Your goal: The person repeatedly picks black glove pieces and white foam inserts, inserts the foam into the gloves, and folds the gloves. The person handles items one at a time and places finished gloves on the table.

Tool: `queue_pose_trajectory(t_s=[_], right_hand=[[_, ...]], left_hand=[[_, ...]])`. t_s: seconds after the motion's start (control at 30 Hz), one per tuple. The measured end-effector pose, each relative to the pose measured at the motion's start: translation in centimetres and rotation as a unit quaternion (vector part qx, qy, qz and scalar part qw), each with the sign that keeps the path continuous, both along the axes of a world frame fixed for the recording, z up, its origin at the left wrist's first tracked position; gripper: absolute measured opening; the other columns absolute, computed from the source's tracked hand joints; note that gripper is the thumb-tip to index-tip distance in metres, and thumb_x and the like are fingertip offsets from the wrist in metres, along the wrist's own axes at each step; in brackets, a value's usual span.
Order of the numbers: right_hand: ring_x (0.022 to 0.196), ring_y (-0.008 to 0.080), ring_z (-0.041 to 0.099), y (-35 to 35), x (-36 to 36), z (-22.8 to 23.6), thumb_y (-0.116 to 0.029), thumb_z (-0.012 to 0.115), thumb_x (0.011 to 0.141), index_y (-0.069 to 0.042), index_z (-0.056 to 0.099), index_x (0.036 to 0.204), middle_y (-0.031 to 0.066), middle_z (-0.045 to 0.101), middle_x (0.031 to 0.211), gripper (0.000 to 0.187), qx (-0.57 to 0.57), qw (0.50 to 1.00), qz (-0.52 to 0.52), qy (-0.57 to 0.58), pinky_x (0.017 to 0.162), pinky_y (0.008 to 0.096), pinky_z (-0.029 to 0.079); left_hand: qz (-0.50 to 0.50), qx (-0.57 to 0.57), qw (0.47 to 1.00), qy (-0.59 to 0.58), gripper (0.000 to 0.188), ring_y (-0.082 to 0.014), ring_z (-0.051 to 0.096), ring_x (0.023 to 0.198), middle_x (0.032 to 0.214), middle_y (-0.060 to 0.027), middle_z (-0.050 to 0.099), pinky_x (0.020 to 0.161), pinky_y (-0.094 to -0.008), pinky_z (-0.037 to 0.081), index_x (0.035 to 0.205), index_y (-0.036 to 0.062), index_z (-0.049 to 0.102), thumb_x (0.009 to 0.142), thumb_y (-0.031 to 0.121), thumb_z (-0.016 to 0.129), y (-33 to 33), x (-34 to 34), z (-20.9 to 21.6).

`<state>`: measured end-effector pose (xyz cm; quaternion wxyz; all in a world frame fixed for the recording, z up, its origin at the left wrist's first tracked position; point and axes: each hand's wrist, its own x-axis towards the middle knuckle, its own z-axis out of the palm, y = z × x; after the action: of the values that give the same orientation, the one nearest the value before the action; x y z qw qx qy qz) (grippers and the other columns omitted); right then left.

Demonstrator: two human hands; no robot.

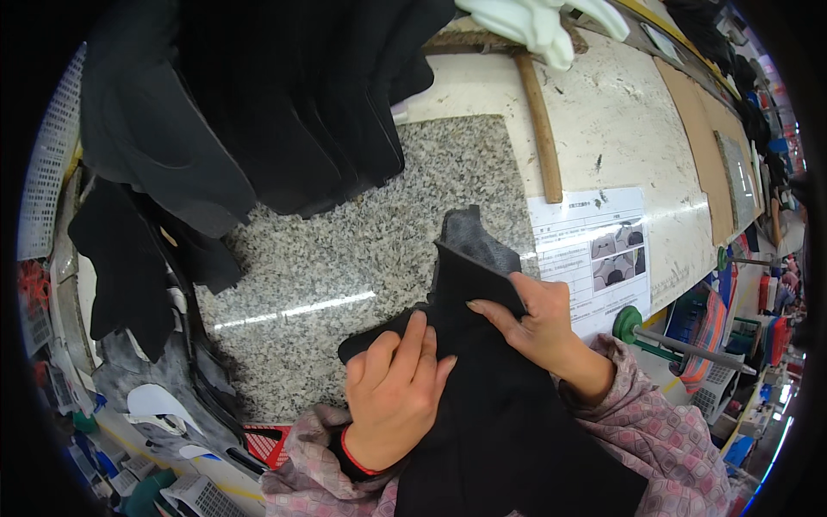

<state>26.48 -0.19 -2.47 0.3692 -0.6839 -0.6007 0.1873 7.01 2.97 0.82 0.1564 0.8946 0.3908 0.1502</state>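
Observation:
A black fabric piece (508, 422) with a cut, notched outline stretches from the lower edge up over the speckled granite slab (301, 267). Its far tip shows a dark grey, shinier layer (475, 237). My right hand (547, 332) pinches the right edge of the piece, thumb on top and fingers curled behind. My left hand (392, 392) grips it near a narrow side flap (366, 340), fingers close together and pressed onto the cloth. Part of that flap lies under the left fingers. What is beneath the piece is hidden.
A stack of black cut pieces (284, 112) covers the slab's far left. More black and grey pieces (129, 267) hang at the left edge. A wooden-handled hammer (541, 129), white gloves (534, 26) and a printed sheet (594, 258) lie right. A green-collared metal rod (680, 339) juts out.

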Motion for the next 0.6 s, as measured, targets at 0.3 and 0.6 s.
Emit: queue_pose_trajectory(t_s=[0.3, 0.6], right_hand=[[0.055, 0.0265, 0.055, 0.0, -0.2, 1.2, -0.009, 0.081, 0.068, -0.005, 0.062, 0.078, 0.0083, 0.055, 0.069, 0.021, 0.112, 0.992, 0.002, -0.064, 0.047, 0.0339, 0.044], [0.046, 0.0135, 0.034, 0.3, 2.1, 0.9, -0.010, 0.075, 0.079, -0.002, 0.048, 0.065, 0.0067, 0.041, 0.052, 0.032, -0.021, 0.992, -0.060, 0.113, 0.043, 0.0289, 0.031]], left_hand=[[0.015, 0.027, 0.991, -0.131, 0.014, -0.0235, 0.058, 0.074, 0.104, -0.0074, 0.062, 0.063, -0.0324, 0.050, 0.084, 0.0022, 0.063, 0.076, 0.009, 0.072, 0.9, 1.0, -2.5], [0.016, -0.031, 0.994, -0.100, 0.017, -0.0204, 0.059, 0.070, 0.115, -0.0041, 0.062, 0.059, -0.0284, 0.049, 0.088, 0.0089, 0.064, 0.074, 0.010, 0.073, 1.6, 1.2, -1.7]])
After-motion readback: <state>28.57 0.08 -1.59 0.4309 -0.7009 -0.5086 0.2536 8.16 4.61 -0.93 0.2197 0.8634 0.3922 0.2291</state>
